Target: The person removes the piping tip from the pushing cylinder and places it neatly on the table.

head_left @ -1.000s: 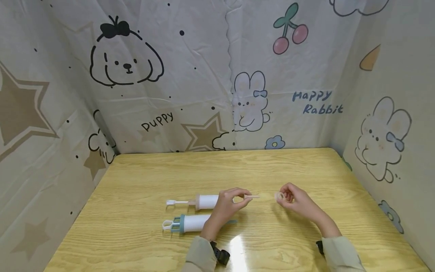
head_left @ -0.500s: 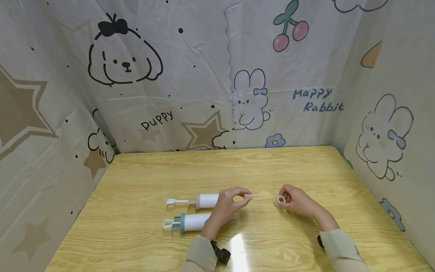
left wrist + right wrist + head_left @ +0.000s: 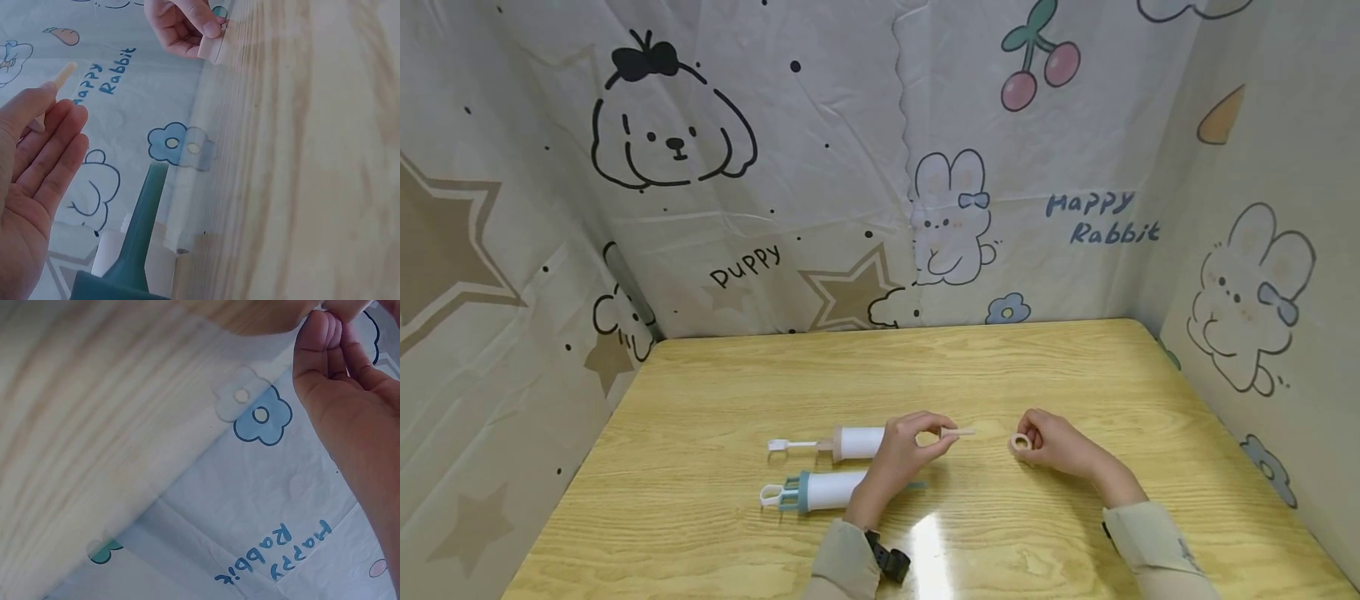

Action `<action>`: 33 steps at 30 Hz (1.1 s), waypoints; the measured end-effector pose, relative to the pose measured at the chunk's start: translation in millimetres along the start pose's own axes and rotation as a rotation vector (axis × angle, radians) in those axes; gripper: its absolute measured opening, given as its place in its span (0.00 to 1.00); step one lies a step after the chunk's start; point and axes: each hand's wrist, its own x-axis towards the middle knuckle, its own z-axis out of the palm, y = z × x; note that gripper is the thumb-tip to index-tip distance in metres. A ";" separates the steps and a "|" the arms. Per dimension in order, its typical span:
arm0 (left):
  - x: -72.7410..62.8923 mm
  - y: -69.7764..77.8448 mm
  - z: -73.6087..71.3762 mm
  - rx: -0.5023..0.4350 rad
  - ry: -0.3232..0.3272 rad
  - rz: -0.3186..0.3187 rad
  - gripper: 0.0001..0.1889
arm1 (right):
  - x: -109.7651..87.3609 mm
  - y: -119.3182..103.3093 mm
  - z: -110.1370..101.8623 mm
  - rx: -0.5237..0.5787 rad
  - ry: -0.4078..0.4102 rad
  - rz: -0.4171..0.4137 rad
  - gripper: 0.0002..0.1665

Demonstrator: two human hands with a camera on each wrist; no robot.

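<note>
One ring (image 3: 1014, 450) shifted (in right hand (image 3: 1058, 445)); two tubes (image 3: 830, 492).

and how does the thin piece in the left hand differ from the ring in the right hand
The thin piece is slim and straight, while the ring is round with a hole. The left hand pinches the thin piece; the right hand holds the ring. In the head view, the thin piece points sideways, whereas the ring's opening shows. Both look pale pinkish beige.

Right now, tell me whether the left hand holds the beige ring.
No: the right hand holds the beige ring; the left hand pinches a beige nozzle-like piece.
</note>
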 end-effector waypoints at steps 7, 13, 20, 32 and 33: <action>5.9 3.8 9.3 0.009 -0.067 0.005 0.05 | -3.6 2.9 -0.5 0.016 -0.018 -0.013 0.14; 11.7 7.9 17.9 0.013 -0.146 -0.095 0.03 | -3.0 5.2 0.7 0.007 -0.017 0.001 0.15; 19.0 10.1 27.1 0.060 -0.204 -0.151 0.03 | -3.5 2.9 -1.1 0.014 -0.019 0.006 0.15; 27.6 11.7 43.7 0.273 -0.315 -0.231 0.04 | -3.2 1.2 -4.5 0.022 -0.032 -0.006 0.15; 28.0 12.2 44.4 0.284 -0.324 -0.243 0.04 | -3.1 1.4 -4.3 0.025 -0.033 -0.007 0.15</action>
